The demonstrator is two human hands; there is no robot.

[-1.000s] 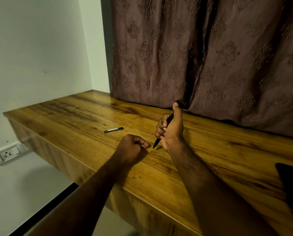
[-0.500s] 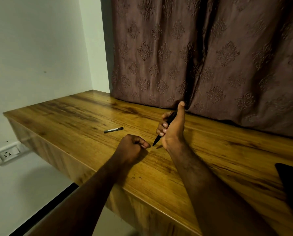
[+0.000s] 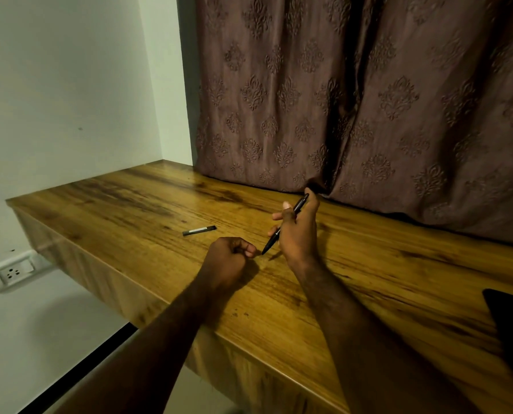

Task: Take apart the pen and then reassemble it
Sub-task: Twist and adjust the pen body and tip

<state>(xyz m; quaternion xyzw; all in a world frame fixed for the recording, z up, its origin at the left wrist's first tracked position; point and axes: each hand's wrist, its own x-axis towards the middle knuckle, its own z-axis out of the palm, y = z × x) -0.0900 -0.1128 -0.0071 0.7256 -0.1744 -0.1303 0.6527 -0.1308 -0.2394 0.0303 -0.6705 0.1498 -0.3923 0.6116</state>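
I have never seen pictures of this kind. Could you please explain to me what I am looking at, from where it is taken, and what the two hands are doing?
There is no machine here: a person works with two bare hands. The camera sits on the person's head and looks forward and down, so both arms reach in from the bottom of the picture.

The right hand holds a black pen, slanted, tip pointing down toward the wooden table. The left hand is closed in a fist and rests on the table close to the pen's tip; whether it holds anything cannot be seen.

A small dark pen part lies alone on the table further left. A brown curtain hangs behind, and a dark object shows at the right edge.
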